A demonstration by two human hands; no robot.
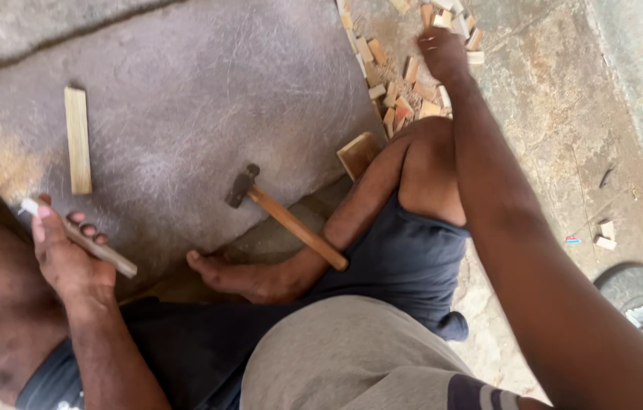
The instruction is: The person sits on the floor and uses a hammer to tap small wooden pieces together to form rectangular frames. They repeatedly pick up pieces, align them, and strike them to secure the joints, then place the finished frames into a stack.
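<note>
the person sits low on the concrete floor [564, 129], legs folded, with a broad grey stone slab [200, 99] spread in front of them as the biggest thing in sight. the right arm stretches far out past the bent knee, and the right hand [443, 53] comes down fingers-first onto the heap of small wooden blocks [405, 83] scattered at the slab's far edge; it touches the pile, but i cannot tell if the fingers have closed on a piece. the left hand [67, 254] stays near the body at the slab's near left side, curled tight around a slim pale chisel-like stick [82, 239] that pokes out both sides of the fist. a hammer [283, 216] with a dark metal head and a wooden handle lies flat on the slab, its handle end resting against the shin, well apart from both hands. a long flat strip of wood [78, 140] lies on the slab above the left hand. a square wooden block [357, 154] leans by the knee. two tiny offcuts [604, 235] sit off to the right on the floor.
</note>
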